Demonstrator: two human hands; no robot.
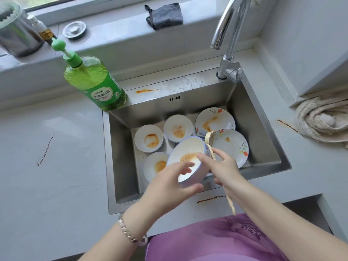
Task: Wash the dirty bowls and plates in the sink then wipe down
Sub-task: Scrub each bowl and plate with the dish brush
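A person's left hand (169,183) is holding the held bowl (188,161) tilted over the front of the sink (263,140), grip wrapping its rim, while the right hand (224,166) is closing its grip around one brush (209,137) beside it. Three more stained bowls are lying in the basin: left bowl (148,138), middle bowl (178,128) and front bowl (156,165), the last half hidden. Two floral plates, rear plate (215,120) and near plate (232,146), are resting at the right. The bristles are hard to make out.
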